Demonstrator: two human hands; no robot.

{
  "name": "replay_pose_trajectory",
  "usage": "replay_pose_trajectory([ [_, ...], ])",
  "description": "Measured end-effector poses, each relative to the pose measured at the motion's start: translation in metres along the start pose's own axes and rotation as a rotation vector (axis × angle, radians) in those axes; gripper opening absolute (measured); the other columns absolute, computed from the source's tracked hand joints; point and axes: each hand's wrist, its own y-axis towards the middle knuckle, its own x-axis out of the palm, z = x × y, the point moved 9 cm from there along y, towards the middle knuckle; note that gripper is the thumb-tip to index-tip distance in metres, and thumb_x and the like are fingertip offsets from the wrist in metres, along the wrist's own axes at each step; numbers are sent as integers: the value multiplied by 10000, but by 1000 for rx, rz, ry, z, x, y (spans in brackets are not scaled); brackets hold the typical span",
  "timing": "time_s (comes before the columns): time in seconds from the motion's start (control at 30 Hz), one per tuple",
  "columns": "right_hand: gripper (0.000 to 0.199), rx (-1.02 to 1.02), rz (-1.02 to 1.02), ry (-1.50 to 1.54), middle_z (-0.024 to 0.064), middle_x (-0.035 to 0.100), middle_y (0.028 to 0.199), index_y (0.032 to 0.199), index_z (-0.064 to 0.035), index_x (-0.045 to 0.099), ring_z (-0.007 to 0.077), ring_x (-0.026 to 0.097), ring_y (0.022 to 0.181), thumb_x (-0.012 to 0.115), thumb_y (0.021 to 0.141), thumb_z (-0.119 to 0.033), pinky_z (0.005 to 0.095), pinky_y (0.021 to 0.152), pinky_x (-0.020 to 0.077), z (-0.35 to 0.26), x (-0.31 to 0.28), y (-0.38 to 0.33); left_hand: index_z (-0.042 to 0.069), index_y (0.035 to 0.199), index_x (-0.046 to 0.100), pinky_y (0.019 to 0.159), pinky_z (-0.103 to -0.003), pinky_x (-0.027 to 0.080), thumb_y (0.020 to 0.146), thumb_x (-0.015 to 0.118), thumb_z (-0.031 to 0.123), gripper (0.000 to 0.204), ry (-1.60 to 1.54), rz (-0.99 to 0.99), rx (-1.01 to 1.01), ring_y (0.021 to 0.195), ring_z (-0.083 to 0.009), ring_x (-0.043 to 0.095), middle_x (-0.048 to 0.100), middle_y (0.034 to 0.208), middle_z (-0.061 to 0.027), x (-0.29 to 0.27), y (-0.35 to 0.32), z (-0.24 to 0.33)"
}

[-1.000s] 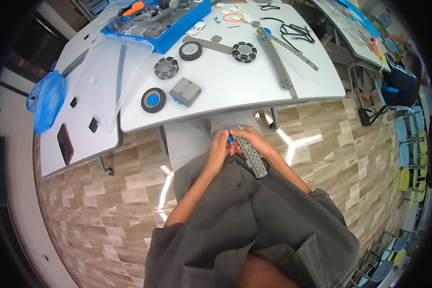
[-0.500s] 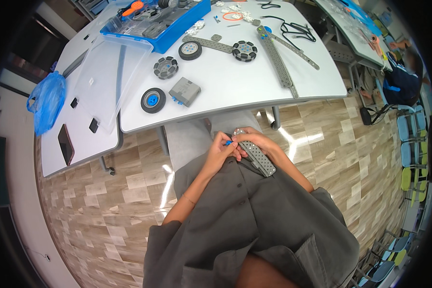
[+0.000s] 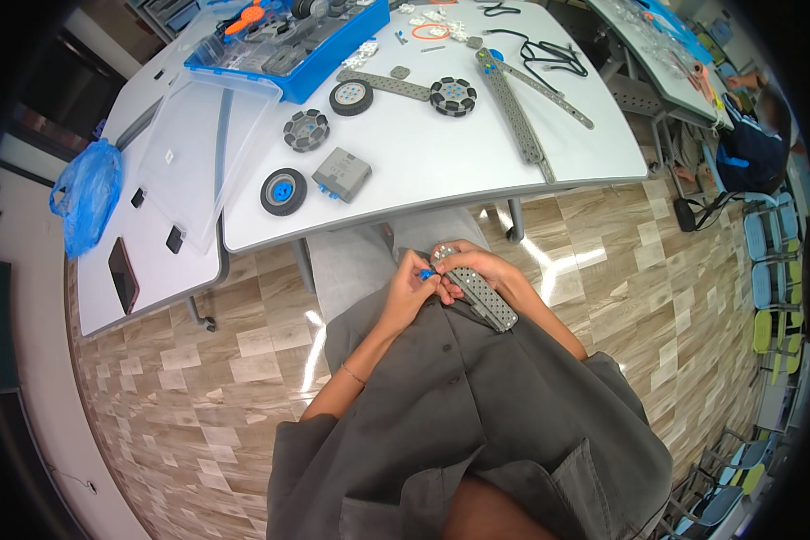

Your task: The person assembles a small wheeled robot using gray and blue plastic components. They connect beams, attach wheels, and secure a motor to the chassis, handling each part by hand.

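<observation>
2 hands (image 3: pixel 411 284) hold a grey perforated beam (image 3: pixel 485 298) and small blue piece (image 3: pixel 427 274) near a white table (image 3: pixel 441 166).

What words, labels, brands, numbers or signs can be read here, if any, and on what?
None can be read.
Held grey bar and blue piece: no legible text.
Grey box: any marking is too small to read.
White patch at the clear lid: too small to tell.
Phone: nothing legible on its dark face.

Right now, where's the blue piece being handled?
Head view, centre: the blue piece is in the left hand, just left of the grey perforated beam.
</observation>
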Motion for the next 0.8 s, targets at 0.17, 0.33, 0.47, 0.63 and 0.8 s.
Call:
replay_pose_trajectory([
  [0.17, 184, -1, 8, -8, 152, 630, 679, 896, 31, 579, 161, 584, 502, 640, 878, -142, 268, 458, 471, 2, 0, 0, 41, 956, 360, 724, -400, 603, 970, 506, -58, 177, -56, 13, 9, 735, -228, 692, 554, 914, -127, 1, -2, 2],
  [0.33, 193, -2, -11, -29, 153, 628, 676, 904, 29, 575, 160, 582, 507, 636, 881, -153, 268, 472, 480, 0, 3, 0, 37, 923, 368, 697, -390, 602, 933, 506, -83, 184, -27, 56, 18, 723, -243, 688, 565, 862, -121, 0, -3, 5],
  [0.47, 197, -7, -32, -46, 149, 629, 678, 924, 28, 564, 159, 585, 513, 633, 883, -153, 266, 475, 483, -2, 5, 0, 35, 906, 372, 678, -396, 605, 910, 506, -94, 186, -52, 66, 14, 715, -253, 687, 569, 838, -120, -2, -3, 3],
  [0.63, 191, -10, -46, -27, 151, 636, 692, 934, 24, 556, 156, 585, 516, 632, 879, -143, 260, 476, 482, -2, 5, 0, 25, 916, 398, 688, -393, 604, 911, 538, -90, 181, -102, 51, 8, 738, -258, 699, 558, 891, -120, -4, -2, 0],
  [0.8, 186, -8, -61, -11, 153, 640, 712, 936, 23, 553, 160, 590, 521, 631, 874, -133, 258, 476, 484, 0, 5, 0, 25, 912, 398, 686, -393, 607, 909, 541, -85, 180, -121, 54, 10, 737, -262, 700, 559, 880, -123, -4, -3, 1],
])
